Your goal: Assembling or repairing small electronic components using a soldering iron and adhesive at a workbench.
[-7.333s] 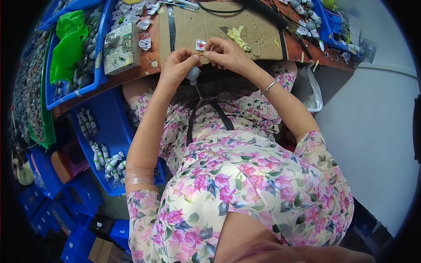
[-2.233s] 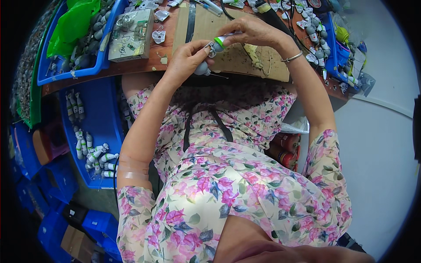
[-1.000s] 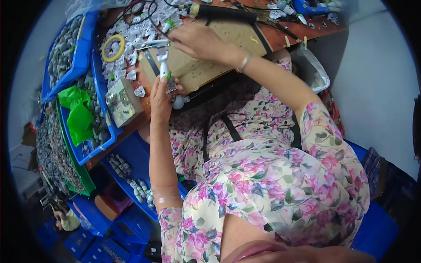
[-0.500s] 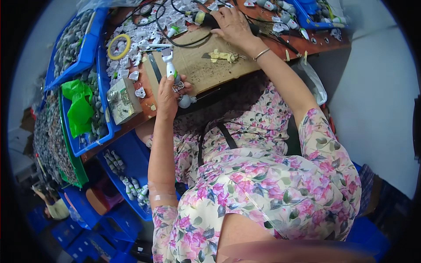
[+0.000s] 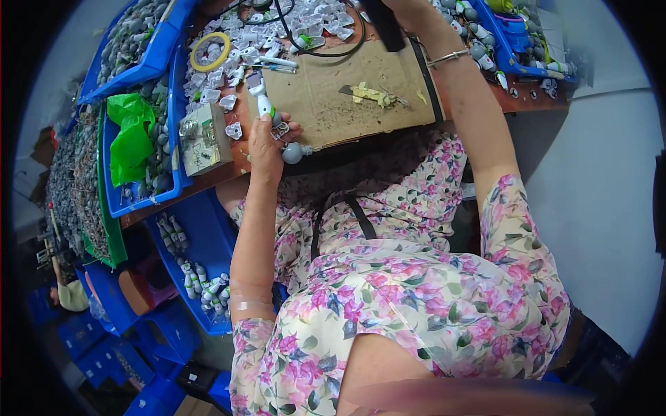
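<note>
My left hand (image 5: 267, 145) is closed round a slim white-and-grey handheld device (image 5: 264, 105) with a green accent. Its white end points away over the cardboard's left edge. A grey ball-shaped part (image 5: 293, 152) shows beside my fingers. At the top edge, my right hand (image 5: 411, 10) is partly cut off by the picture. It grips a black cylindrical tool (image 5: 385, 26), tilted above the far edge of the cardboard sheet (image 5: 326, 97); the fingers are mostly out of view. A knife-like blade with a yellow-wrapped handle (image 5: 374, 96) lies on the cardboard.
White plastic pieces (image 5: 312, 15) cover the far table, with a yellow tape roll (image 5: 210, 52) among them. Blue bins of grey parts stand left (image 5: 177, 125) and right (image 5: 510, 62). A small box (image 5: 205, 142) sits left of my hand. Below, a blue tray (image 5: 201, 243) holds similar devices.
My right hand has moved up and farther away, with the black tool now lifted and tilted. The left hand still holds the device in nearly the same place. The view has shifted slightly.
</note>
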Demonstrator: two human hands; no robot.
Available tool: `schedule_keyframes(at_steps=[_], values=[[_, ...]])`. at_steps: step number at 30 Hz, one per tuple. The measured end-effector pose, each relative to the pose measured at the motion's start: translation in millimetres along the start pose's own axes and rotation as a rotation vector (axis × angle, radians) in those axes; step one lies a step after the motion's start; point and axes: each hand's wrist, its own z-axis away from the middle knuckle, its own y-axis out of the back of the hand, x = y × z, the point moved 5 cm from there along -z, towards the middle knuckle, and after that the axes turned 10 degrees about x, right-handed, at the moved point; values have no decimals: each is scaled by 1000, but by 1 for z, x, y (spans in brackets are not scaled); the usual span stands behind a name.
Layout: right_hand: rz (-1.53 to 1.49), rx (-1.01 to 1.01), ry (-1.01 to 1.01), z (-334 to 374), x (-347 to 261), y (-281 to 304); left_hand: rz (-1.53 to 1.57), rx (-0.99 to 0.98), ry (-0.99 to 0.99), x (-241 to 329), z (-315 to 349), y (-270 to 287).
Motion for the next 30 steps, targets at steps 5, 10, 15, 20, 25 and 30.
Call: schedule_keyframes(at_steps=[5, 10, 15, 20, 25, 30], values=[[-308, 309, 396, -28, 33, -52, -14, 16, -21, 5, 3, -6], [-291, 328, 482, -39, 68, -99, 18, -13, -14, 3, 9, -17], [-274, 364, 706, -37, 63, -113, 34, -12, -15, 4, 14, -22], [-304, 433, 850, -36, 63, -112, 47, -31, -13, 9, 17, -28], [-217, 364, 926, -39, 35, -102, -94, -130, 3, 9, 21, -30], [-276, 598, 584, -19, 12, -87, -627, -247, -435, 14, 25, -44]])
